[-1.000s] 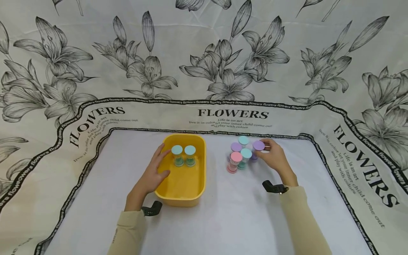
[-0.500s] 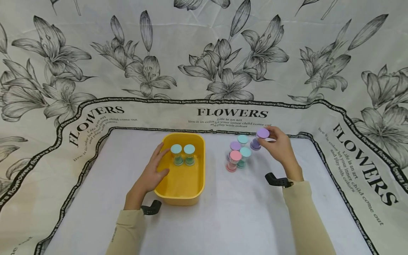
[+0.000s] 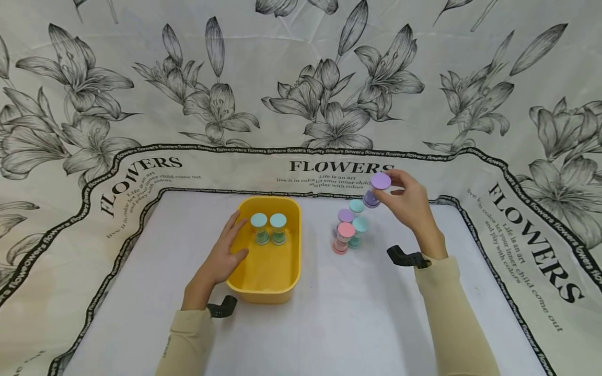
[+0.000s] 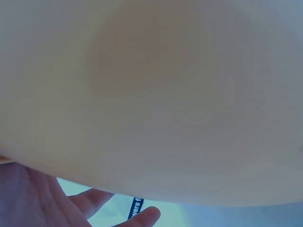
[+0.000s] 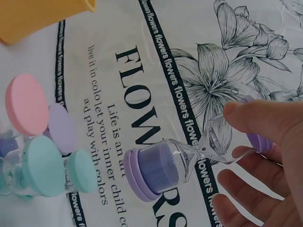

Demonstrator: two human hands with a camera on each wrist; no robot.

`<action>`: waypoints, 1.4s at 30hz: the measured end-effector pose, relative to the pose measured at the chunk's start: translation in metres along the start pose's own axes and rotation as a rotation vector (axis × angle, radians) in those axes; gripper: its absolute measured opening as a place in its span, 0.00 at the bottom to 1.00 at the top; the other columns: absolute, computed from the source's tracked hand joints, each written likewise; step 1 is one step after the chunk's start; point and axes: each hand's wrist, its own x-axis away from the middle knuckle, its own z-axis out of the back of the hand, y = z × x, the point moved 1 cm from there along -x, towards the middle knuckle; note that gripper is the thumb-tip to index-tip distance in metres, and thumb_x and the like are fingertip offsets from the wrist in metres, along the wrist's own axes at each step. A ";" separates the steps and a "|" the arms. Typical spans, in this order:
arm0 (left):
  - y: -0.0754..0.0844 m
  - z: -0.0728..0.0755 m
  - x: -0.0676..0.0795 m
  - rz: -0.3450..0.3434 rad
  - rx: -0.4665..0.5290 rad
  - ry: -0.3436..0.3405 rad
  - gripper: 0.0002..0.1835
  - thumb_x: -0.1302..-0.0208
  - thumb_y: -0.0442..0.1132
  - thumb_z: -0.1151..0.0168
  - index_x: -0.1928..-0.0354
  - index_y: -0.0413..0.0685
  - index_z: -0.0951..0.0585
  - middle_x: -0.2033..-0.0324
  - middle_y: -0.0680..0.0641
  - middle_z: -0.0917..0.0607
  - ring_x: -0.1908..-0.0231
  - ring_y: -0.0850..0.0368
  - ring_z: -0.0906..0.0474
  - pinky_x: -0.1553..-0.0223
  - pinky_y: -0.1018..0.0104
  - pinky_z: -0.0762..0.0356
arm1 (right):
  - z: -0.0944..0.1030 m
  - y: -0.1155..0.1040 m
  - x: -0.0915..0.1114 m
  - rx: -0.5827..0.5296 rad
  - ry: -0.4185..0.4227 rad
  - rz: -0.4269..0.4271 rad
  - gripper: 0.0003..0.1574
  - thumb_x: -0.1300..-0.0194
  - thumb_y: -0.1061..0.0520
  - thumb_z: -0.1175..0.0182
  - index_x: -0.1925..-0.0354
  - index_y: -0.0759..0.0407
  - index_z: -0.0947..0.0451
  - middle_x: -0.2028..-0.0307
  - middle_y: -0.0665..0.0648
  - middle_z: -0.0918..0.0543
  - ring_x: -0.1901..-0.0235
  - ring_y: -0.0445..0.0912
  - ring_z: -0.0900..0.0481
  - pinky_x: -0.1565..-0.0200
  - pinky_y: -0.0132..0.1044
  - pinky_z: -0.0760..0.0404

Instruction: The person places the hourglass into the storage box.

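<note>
My right hand (image 3: pixel 407 201) pinches a purple hourglass (image 3: pixel 380 181) between thumb and fingers, held in the air above the far end of a small cluster. In the right wrist view the purple sand of this hourglass (image 5: pixel 158 165) sits in one bulb. That cluster on the table has a pink hourglass (image 3: pixel 345 230), another purple one (image 3: pixel 345 215) and two mint ones, the nearer mint hourglass (image 3: pixel 360 225) beside the pink. My left hand (image 3: pixel 223 257) lies with spread fingers over the left rim of a yellow bin (image 3: pixel 268 282). Inside it stand two mint-topped hourglasses (image 3: pixel 278 221).
White cloth covers the table (image 3: pixel 324 324). A floral sheet with lettering (image 3: pixel 340 167) hangs behind and around it. Something pale and blurred (image 4: pixel 156 118) fills most of the left wrist view.
My right hand has lifted the purple hourglass up from beside the cluster and carried it away from me, then slightly left. The left hand stays at the bin.
</note>
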 end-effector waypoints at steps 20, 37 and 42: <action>0.001 0.003 0.001 -0.010 -0.026 -0.002 0.41 0.35 0.32 0.43 0.20 0.41 0.43 0.17 0.46 0.57 0.18 0.40 0.58 0.22 0.35 0.53 | -0.029 -0.080 -0.021 -0.060 -0.249 0.211 0.33 0.38 0.54 0.26 0.37 0.61 0.22 0.43 0.59 0.16 0.43 0.52 0.20 0.44 0.50 0.16; 0.001 0.004 -0.001 -0.022 -0.039 -0.004 0.44 0.33 0.34 0.42 0.18 0.40 0.49 0.17 0.44 0.58 0.18 0.40 0.60 0.21 0.36 0.55 | -0.081 -0.123 -0.028 -0.097 -0.456 0.400 0.31 0.40 0.53 0.24 0.41 0.60 0.20 0.49 0.56 0.14 0.48 0.49 0.18 0.49 0.45 0.14; 0.003 0.004 0.000 -0.026 -0.036 -0.001 0.43 0.33 0.35 0.42 0.19 0.41 0.48 0.17 0.44 0.57 0.18 0.39 0.59 0.21 0.35 0.55 | -0.094 -0.131 -0.030 -0.112 -0.506 0.414 0.31 0.40 0.53 0.24 0.41 0.60 0.20 0.50 0.55 0.13 0.52 0.48 0.15 0.54 0.44 0.13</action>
